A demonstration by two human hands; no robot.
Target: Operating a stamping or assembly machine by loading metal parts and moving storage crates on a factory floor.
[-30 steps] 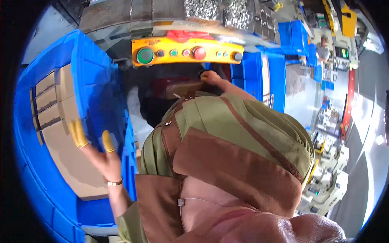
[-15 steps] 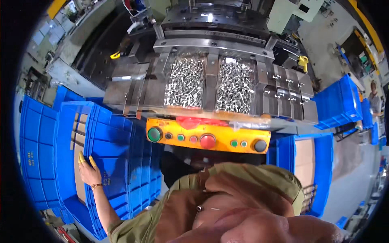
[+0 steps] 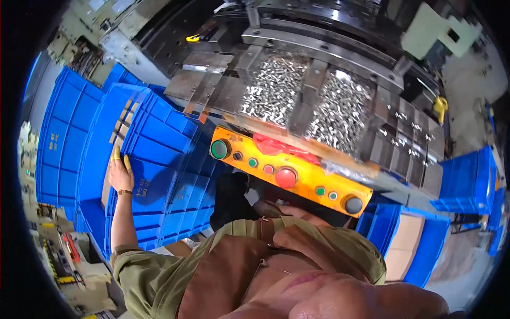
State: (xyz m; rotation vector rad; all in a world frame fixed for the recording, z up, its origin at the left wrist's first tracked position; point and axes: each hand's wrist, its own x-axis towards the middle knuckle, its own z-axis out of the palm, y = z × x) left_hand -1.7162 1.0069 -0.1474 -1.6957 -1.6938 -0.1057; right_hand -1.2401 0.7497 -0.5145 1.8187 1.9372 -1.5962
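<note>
Left hand, fingers extended, nothing seen gripped, rests at blue bin's rim; rim runs near–far, left of yellow panel. Right hand farther off; grip: cannot tell.

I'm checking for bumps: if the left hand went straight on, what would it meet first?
Probably the cardboard inside the blue bin, just ahead of the left hand, though depth is unclear.
</note>
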